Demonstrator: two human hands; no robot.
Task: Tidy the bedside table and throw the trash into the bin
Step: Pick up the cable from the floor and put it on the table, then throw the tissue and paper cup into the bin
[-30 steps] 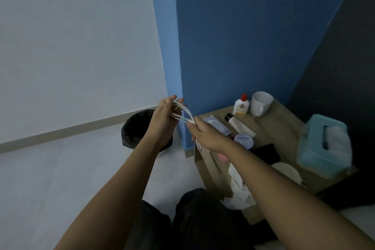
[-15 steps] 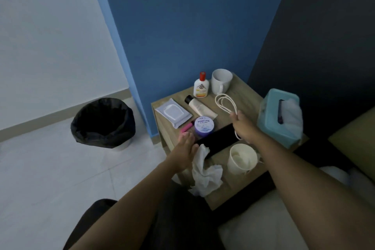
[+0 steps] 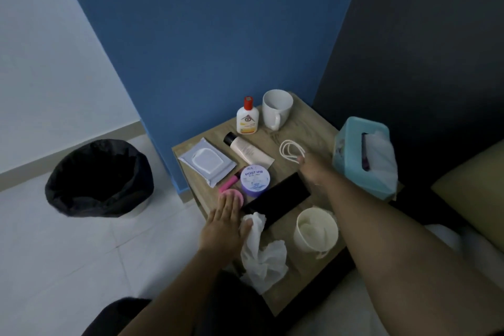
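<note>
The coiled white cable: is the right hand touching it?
Touching. The head view shows the right hand's fingertips closed over the near end of the coiled white cable on the bedside table.

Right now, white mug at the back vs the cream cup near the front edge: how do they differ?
The white mug stands at the back by the blue wall and looks empty; the cream cup sits near the front edge with something pale inside. The white mug's handle faces the camera; the cream cup's handle is hard to make out. Both stand upright on the bedside table.

coiled cable (image 3: 290, 150) now laid on table (image 3: 305, 128)
</note>
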